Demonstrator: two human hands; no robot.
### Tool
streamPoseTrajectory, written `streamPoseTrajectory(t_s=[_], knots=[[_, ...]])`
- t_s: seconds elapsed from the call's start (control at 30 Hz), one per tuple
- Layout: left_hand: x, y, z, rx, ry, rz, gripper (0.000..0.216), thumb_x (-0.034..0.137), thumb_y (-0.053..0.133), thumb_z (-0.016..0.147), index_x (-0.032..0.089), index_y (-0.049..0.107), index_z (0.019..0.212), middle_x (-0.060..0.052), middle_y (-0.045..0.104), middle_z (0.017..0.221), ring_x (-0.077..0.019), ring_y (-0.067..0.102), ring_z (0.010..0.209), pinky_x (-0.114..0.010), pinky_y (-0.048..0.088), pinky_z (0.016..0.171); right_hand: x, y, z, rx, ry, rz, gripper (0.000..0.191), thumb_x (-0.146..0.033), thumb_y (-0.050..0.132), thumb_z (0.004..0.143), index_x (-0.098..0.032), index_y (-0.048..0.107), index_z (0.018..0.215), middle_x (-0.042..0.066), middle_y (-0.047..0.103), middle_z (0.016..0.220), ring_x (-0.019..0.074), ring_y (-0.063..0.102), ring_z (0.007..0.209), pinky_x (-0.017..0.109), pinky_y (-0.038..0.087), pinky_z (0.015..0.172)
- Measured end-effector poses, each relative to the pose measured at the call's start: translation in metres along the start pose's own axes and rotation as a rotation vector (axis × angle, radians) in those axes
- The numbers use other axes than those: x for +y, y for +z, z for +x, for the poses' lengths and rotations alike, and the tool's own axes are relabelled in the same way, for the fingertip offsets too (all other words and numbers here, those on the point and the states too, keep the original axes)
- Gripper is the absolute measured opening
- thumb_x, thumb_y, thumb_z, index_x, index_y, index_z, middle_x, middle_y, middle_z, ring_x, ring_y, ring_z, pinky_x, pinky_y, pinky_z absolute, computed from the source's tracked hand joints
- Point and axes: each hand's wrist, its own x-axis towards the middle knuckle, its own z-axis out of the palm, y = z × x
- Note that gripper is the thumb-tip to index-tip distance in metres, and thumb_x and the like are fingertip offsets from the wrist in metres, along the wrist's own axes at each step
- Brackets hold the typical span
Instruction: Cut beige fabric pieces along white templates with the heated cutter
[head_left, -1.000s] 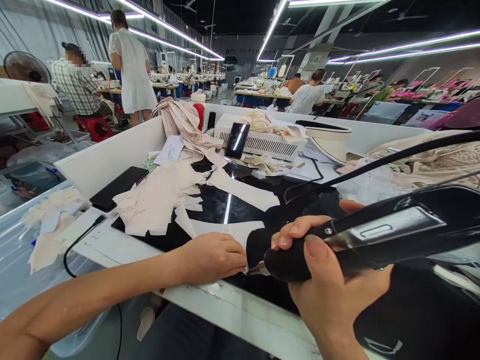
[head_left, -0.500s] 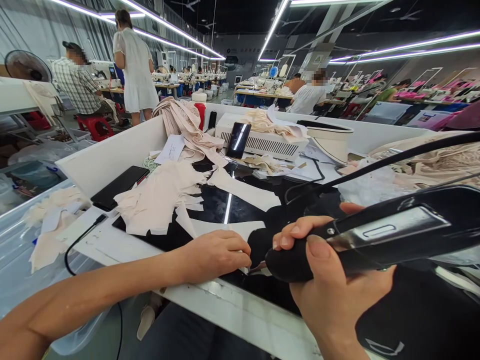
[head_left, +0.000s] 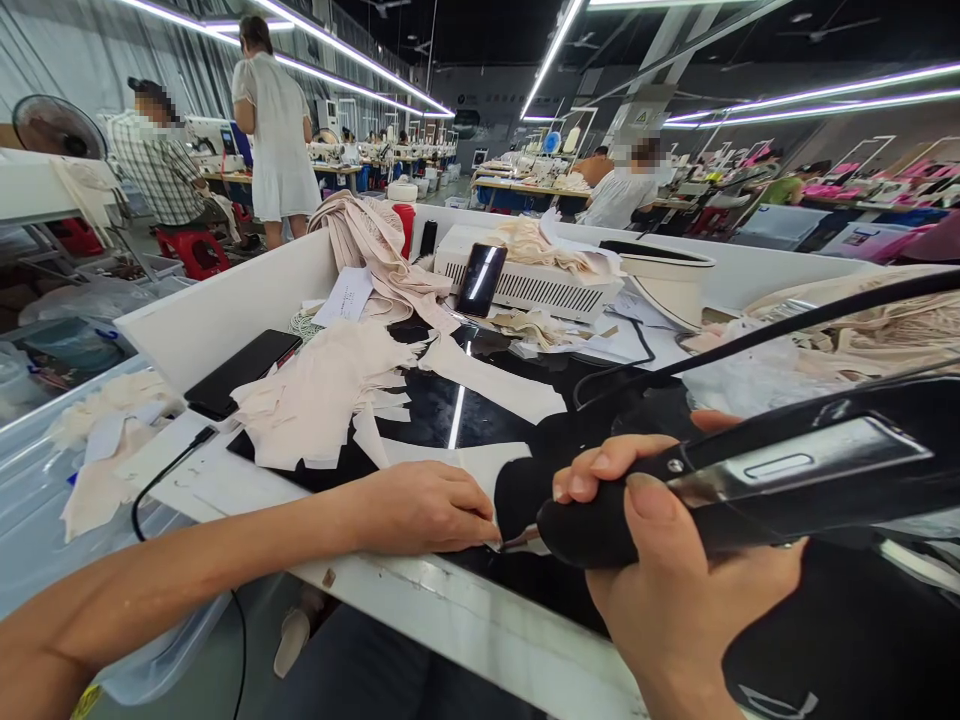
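Two hands are in view at one white table [head_left: 465, 597]. The right hand [head_left: 667, 560] has its grip closed around one black handheld tool [head_left: 742, 480], thumb on the near side and fingers wrapped over the body; one thick black cable [head_left: 825, 310] runs above it. The tool carries one silver plate and ends in one thin metal tip [head_left: 529, 541], which points at the left fingertips, just beside them. The left hand [head_left: 427, 508] has a narrow grip, thumb and fingers drawn together on the near end of one cream fabric piece [head_left: 495, 464]. This piece lies on the black glossy panel [head_left: 435, 405], at the table's near edge, partly covered by the hand. One further loose piece [head_left: 499, 378] lies flat beyond it. To the left is one heap of cut pieces [head_left: 300, 400]; its layers overlap and cannot be counted. Also recorded: one flat black device [head_left: 244, 375] at the left, one phone [head_left: 481, 280] propped upright against one white vented box [head_left: 525, 285], one printed slip [head_left: 346, 296], one red spool [head_left: 406, 230], one black spool [head_left: 428, 238] and one cream container [head_left: 664, 280] at the rear.
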Motion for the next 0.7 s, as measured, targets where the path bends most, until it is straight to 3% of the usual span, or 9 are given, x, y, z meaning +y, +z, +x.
streamPoseTrajectory(t_s=[0.13, 0.37, 0.7], knots=[[-0.0003, 0.0013, 0.0, -0.033, 0.003, 0.049, 0.027, 0.023, 0.064, 0.128, 0.018, 0.09, 0.122, -0.008, 0.091, 0.121, -0.0202, 0.087, 0.108, -0.029, 0.067, 0.11, -0.001, 0.0006, 0.0012, -0.009, -0.011, 0.023, 0.05, -0.04, 0.106, 0.091, -0.035, 0.075, 0.13, -0.007, 0.075, 0.08, 0.0205, 0.068, 0.056, 0.036, 0.064, 0.054], [0.0004, 0.0017, -0.0034, 0.068, 0.054, 0.06, 0.03, 0.018, 0.06, 0.128, 0.014, 0.088, 0.119, -0.009, 0.09, 0.117, -0.0201, 0.085, 0.105, -0.03, 0.068, 0.106, -0.0024, 0.0005, 0.0022, -0.016, 0.0, 0.049, 0.051, -0.039, 0.109, 0.09, -0.034, 0.077, 0.129, -0.006, 0.077, 0.08, 0.0201, 0.069, 0.056, 0.035, 0.064, 0.053], [0.0021, 0.0029, -0.0043, 0.073, 0.03, 0.031, 0.026, 0.017, 0.063, 0.127, 0.015, 0.088, 0.118, -0.008, 0.089, 0.117, -0.019, 0.084, 0.106, -0.027, 0.067, 0.107, -0.0036, 0.0044, 0.0049, 0.036, 0.015, 0.043, 0.053, -0.039, 0.108, 0.087, -0.035, 0.076, 0.128, -0.007, 0.076, 0.078, 0.0208, 0.068, 0.055, 0.036, 0.062, 0.054]])
